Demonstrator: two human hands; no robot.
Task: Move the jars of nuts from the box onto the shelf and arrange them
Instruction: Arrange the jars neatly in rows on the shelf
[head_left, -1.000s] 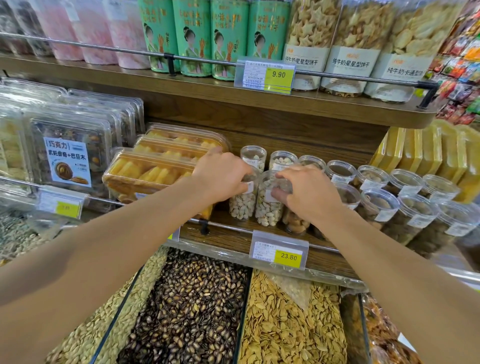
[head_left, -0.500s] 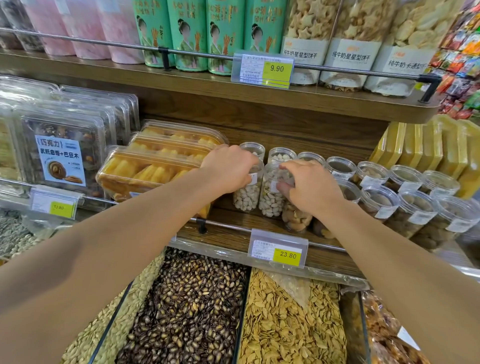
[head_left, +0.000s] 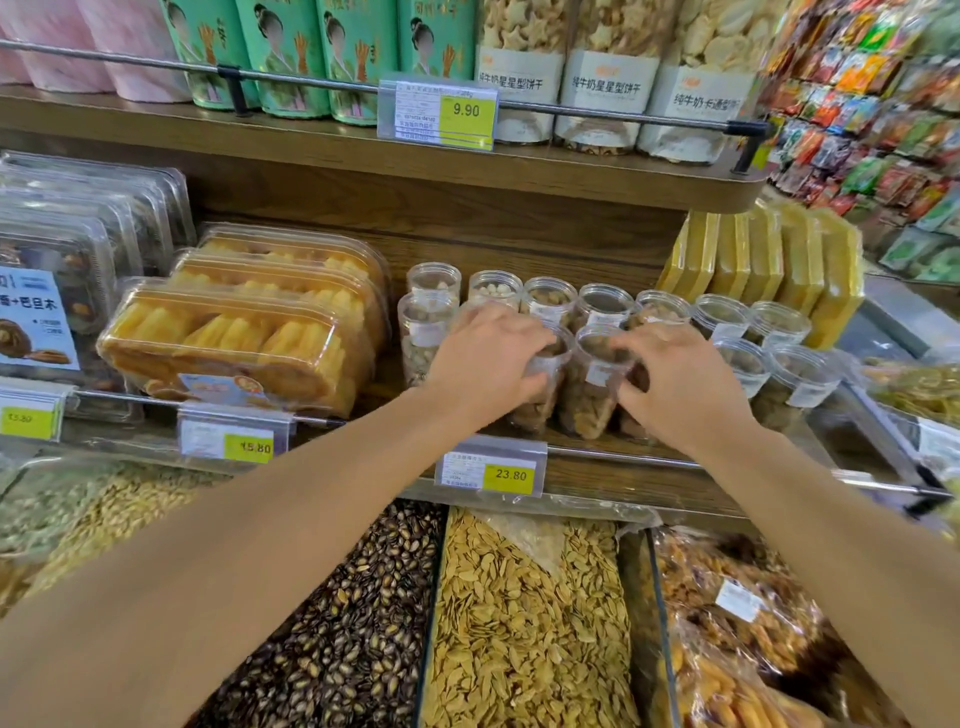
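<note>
Head camera first: what are the hands doing?

— Both reach onto the wooden middle shelf (head_left: 597, 475). The left hand (head_left: 485, 358) is wrapped around a clear round plastic jar of brown nuts (head_left: 540, 387) in the front row, fingers curled over its rim. The right hand (head_left: 685, 382) is clasped on another front-row jar, mostly hidden beneath it, and its fingertips touch the neighbouring clear jar with a white label (head_left: 592, 384).

— Do those two jars touch?

— The left-hand jar and the labelled one stand side by side, touching, just behind the thin metal rail (head_left: 623, 453).

— And the other jars?

— A back row of clear lidded jars (head_left: 602, 304) runs behind the hands, all upright. Two more front jars (head_left: 795, 379) stand to the right. A pale-nut jar (head_left: 422, 338) stands left of the left hand, beside clear trays of yellow pastry sticks (head_left: 234, 348).

— Any box in sight?

— I can't see one. A yellow price tag reading 23.80 (head_left: 509, 474) hangs below the jars, above open bins of striped dark seeds (head_left: 353, 623) and pale yellow seeds (head_left: 524, 623).
</note>
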